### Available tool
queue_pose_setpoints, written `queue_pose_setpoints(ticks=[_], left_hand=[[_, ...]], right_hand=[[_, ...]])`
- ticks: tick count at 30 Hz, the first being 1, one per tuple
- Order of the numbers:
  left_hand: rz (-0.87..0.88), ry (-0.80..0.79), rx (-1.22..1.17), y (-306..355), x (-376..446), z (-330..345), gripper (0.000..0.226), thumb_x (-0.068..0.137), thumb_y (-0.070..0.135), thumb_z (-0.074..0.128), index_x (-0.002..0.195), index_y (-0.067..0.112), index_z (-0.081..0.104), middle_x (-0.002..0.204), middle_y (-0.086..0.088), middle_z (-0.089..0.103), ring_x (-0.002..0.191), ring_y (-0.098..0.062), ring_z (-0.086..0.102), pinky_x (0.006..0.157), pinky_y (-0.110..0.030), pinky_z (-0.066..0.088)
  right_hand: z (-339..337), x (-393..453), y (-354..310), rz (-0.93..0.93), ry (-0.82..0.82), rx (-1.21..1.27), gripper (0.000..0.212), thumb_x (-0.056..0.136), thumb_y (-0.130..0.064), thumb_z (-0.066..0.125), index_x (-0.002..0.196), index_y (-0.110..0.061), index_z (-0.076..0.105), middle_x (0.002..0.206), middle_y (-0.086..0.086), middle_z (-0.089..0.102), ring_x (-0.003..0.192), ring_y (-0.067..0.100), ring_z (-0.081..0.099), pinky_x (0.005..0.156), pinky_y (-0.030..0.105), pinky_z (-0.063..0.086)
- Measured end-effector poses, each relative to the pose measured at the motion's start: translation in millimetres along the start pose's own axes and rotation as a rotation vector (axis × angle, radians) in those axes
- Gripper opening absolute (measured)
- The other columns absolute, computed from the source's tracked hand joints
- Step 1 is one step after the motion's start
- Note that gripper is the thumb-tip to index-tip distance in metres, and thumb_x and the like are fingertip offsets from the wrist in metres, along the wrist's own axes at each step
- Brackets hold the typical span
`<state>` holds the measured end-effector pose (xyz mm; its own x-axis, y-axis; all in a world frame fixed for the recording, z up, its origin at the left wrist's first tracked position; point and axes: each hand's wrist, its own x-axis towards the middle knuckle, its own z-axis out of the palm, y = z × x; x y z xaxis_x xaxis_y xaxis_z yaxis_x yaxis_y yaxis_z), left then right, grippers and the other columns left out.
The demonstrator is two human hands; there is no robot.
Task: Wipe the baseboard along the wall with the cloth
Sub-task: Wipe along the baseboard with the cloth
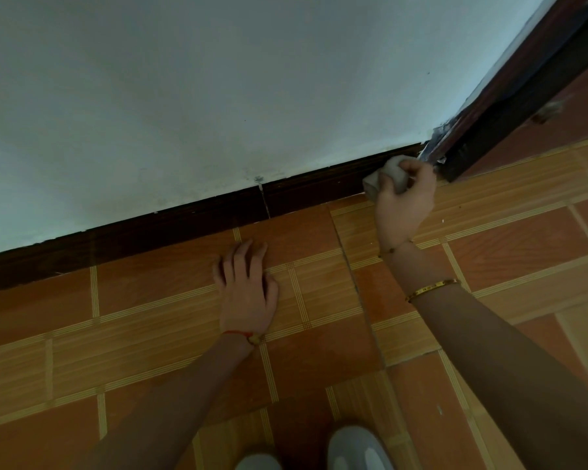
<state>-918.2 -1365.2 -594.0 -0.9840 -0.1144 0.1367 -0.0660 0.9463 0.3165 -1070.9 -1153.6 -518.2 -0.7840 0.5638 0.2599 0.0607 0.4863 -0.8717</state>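
Head view:
Right hand (404, 198): fist closed around the bunched cloth (387, 173), pressing it to the baseboard (184, 222) beside the door frame (510, 106), seemingly at the run's end.
Left hand (248, 286): fingers spread flat on the floor tiles (150, 320) below the baseboard, likely bracing.
Containers: none.

Both forearms were bare, no sleeves in view. Left hand (246, 293) had a thin red string bracelet (239, 334) with a small gold bead at the wrist. Right hand (404, 201) wore a fine gold chain (395, 247) at the wrist, plus a wider gold bangle (433, 289) further up the forearm. Pale grey shoe toes (355, 449) showed at the bottom edge.
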Motion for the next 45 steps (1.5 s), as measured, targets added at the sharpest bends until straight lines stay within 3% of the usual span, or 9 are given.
queue_pose_setpoints(ticks=[6,9,11,17,24,31,34,42,45], left_hand=[[0.006,0.005,-0.003,-1,0,1,0.049,0.096,0.029,0.043,0.141,0.012,0.053,0.146,-0.013,0.047,0.134,-0.035,0.044,0.117,-0.059,0.024],[0.007,0.005,-0.001,-1,0,1,0.05,0.096,0.03,0.042,0.141,0.012,0.052,0.146,-0.013,0.047,0.134,-0.035,0.045,0.117,-0.058,0.024],[0.01,0.003,-0.006,-2,-1,1,0.05,0.096,0.03,0.042,0.142,0.012,0.052,0.146,-0.013,0.046,0.133,-0.035,0.044,0.118,-0.057,0.023],[0.027,-0.052,-0.039,-6,-5,-5,0.052,0.098,0.033,0.038,0.145,0.013,0.048,0.149,-0.013,0.044,0.139,-0.033,0.037,0.12,-0.061,0.02],[-0.057,0.019,0.024,-35,-25,-20,0.05,0.094,0.028,0.041,0.14,0.011,0.052,0.145,-0.014,0.048,0.134,-0.032,0.037,0.116,-0.061,0.026],[-0.22,0.042,0.056,-71,-44,-33,0.053,0.094,0.031,0.038,0.142,0.011,0.049,0.144,-0.016,0.047,0.133,-0.036,0.039,0.116,-0.062,0.026],[-0.277,0.042,0.06,-75,-51,-35,0.053,0.095,0.033,0.037,0.142,0.01,0.049,0.143,-0.016,0.048,0.133,-0.037,0.041,0.116,-0.063,0.027],[-0.276,0.055,0.055,-75,-52,-34,0.053,0.095,0.033,0.038,0.141,0.01,0.05,0.146,-0.015,0.047,0.134,-0.037,0.042,0.116,-0.062,0.026],[-0.272,0.046,0.054,-75,-52,-35,0.053,0.094,0.033,0.038,0.142,0.011,0.049,0.147,-0.014,0.047,0.135,-0.036,0.041,0.117,-0.061,0.025]], right_hand=[[-15,26,-8,0.015,0.093,0.079,0.026,0.077,-0.009,0.068,0.102,-0.012,0.061,0.107,0.007,0.062,0.095,0.014,0.058,0.085,0.026,0.05],[-15,23,-11,-0.001,0.069,0.058,0.027,0.079,-0.007,0.07,0.104,-0.007,0.06,0.109,0.01,0.061,0.096,0.013,0.055,0.084,0.01,0.044],[-11,9,-16,-0.034,0.008,0.06,0.028,0.079,-0.007,0.071,0.105,-0.008,0.06,0.109,0.009,0.06,0.099,0.012,0.056,0.086,0.008,0.043],[10,-47,-35,-0.09,-0.189,0.096,0.03,0.078,-0.004,0.072,0.104,-0.01,0.058,0.113,0.005,0.054,0.104,0.013,0.055,0.091,0.02,0.049],[33,-110,-55,-0.281,-0.513,0.127,0.032,0.08,-0.006,0.074,0.109,-0.004,0.06,0.117,0.01,0.052,0.107,0.007,0.046,0.088,-0.001,0.035],[32,-104,-51,-0.145,-0.278,0.123,0.027,0.083,-0.003,0.07,0.108,-0.006,0.062,0.118,0.011,0.054,0.107,0.013,0.054,0.088,0.002,0.038],[35,-109,-55,-0.149,-0.271,0.134,0.027,0.084,-0.007,0.071,0.109,-0.006,0.062,0.116,0.011,0.055,0.105,0.013,0.054,0.087,0.01,0.045],[68,-175,-85,-0.369,-0.63,0.163,0.026,0.085,-0.002,0.068,0.11,-0.001,0.062,0.117,0.012,0.053,0.1,-0.003,0.041,0.084,-0.003,0.031],[71,-177,-87,-0.382,-0.648,0.166,0.024,0.085,0.0,0.067,0.108,-0.002,0.063,0.114,0.013,0.056,0.096,-0.004,0.042,0.081,-0.004,0.032]])
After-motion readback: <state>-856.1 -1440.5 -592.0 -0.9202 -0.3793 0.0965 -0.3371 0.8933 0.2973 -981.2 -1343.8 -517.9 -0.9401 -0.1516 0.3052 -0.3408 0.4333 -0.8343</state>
